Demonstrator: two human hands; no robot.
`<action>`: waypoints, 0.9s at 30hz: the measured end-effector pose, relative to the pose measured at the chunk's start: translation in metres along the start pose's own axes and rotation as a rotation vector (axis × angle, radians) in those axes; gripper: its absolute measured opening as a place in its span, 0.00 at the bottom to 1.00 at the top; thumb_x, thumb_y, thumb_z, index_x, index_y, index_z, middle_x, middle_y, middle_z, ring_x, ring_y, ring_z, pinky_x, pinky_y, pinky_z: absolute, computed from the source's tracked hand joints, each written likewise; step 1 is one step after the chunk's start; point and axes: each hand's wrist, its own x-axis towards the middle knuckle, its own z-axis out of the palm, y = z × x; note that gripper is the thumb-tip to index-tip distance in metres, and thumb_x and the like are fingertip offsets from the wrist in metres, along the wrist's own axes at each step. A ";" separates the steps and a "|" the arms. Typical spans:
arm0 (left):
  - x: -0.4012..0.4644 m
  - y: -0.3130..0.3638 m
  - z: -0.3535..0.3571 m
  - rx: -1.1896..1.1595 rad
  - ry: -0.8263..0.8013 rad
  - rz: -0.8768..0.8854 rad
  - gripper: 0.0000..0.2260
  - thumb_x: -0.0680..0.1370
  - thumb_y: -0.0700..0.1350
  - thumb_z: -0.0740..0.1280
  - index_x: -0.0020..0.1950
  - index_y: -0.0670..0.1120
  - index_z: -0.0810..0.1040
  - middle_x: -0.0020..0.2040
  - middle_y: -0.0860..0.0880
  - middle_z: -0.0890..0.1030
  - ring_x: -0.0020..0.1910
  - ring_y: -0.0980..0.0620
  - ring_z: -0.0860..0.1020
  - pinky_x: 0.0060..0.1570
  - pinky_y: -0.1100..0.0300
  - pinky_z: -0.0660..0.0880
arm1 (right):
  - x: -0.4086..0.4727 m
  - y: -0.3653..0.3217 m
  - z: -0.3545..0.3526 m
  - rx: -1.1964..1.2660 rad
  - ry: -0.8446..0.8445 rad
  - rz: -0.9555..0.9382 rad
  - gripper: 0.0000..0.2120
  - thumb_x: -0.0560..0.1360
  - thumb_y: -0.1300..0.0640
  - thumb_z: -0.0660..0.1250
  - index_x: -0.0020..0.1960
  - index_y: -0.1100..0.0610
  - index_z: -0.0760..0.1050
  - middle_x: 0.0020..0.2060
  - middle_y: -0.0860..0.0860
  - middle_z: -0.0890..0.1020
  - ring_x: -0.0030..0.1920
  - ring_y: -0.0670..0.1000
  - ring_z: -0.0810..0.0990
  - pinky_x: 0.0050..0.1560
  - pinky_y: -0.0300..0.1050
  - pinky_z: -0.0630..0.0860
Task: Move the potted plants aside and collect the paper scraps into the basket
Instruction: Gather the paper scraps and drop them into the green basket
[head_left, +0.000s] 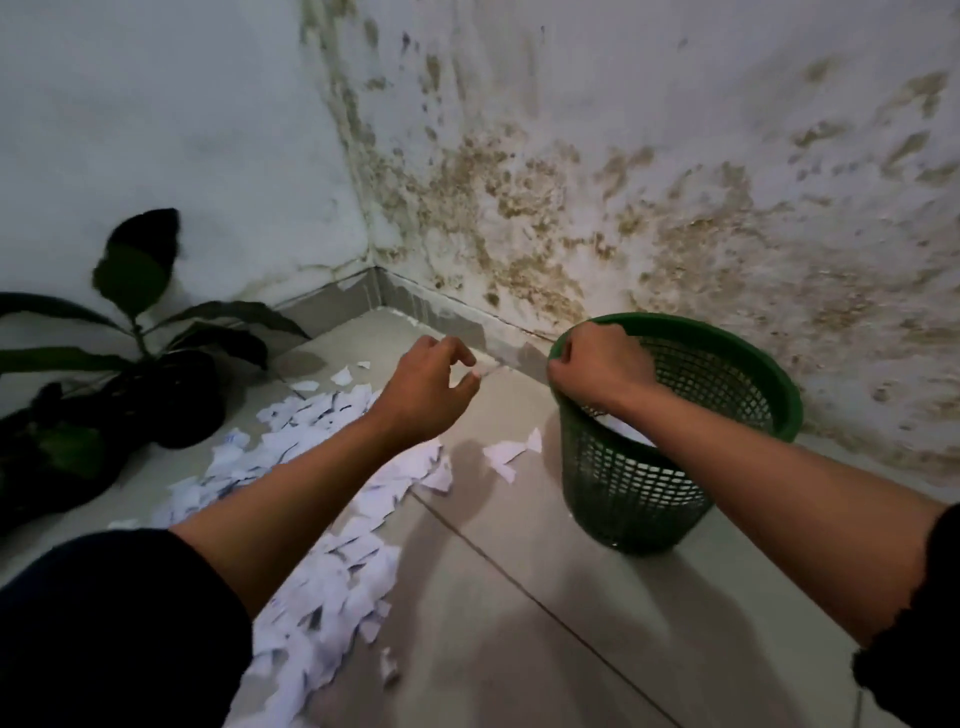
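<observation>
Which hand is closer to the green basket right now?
Right. The right hand grips the green basket by its rim; the left hand hangs apart to its left, pinching a paper scrap.

One basket (675, 447) at 3 o'clock, two plants (135, 332) at 9 o'clock, two hands (428, 382), and scraps (322, 519) too many to count.

Before you, the tiled floor (519, 597) carries a green basket (639, 493), scattered paper scraps (332, 571) and dark potted plants (130, 395).
</observation>
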 end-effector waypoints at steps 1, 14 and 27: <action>-0.007 -0.015 -0.012 0.035 -0.020 -0.026 0.12 0.78 0.48 0.63 0.59 0.45 0.74 0.57 0.44 0.74 0.55 0.46 0.75 0.51 0.59 0.68 | -0.005 -0.018 0.003 -0.028 0.085 -0.068 0.10 0.75 0.51 0.63 0.43 0.57 0.76 0.40 0.54 0.80 0.38 0.54 0.77 0.35 0.44 0.73; -0.286 -0.236 -0.109 0.430 -0.692 -0.709 0.37 0.73 0.57 0.69 0.74 0.48 0.55 0.71 0.40 0.59 0.68 0.40 0.67 0.64 0.53 0.66 | -0.197 -0.213 0.178 -0.188 -0.791 -0.971 0.38 0.75 0.45 0.66 0.77 0.43 0.47 0.77 0.58 0.47 0.75 0.61 0.54 0.71 0.58 0.58; -0.451 -0.303 -0.118 0.328 -0.502 -1.143 0.48 0.66 0.68 0.69 0.75 0.49 0.49 0.72 0.40 0.54 0.71 0.37 0.60 0.67 0.45 0.65 | -0.280 -0.286 0.270 -0.296 -0.555 -1.454 0.25 0.66 0.33 0.54 0.58 0.37 0.77 0.64 0.50 0.78 0.64 0.58 0.77 0.54 0.63 0.76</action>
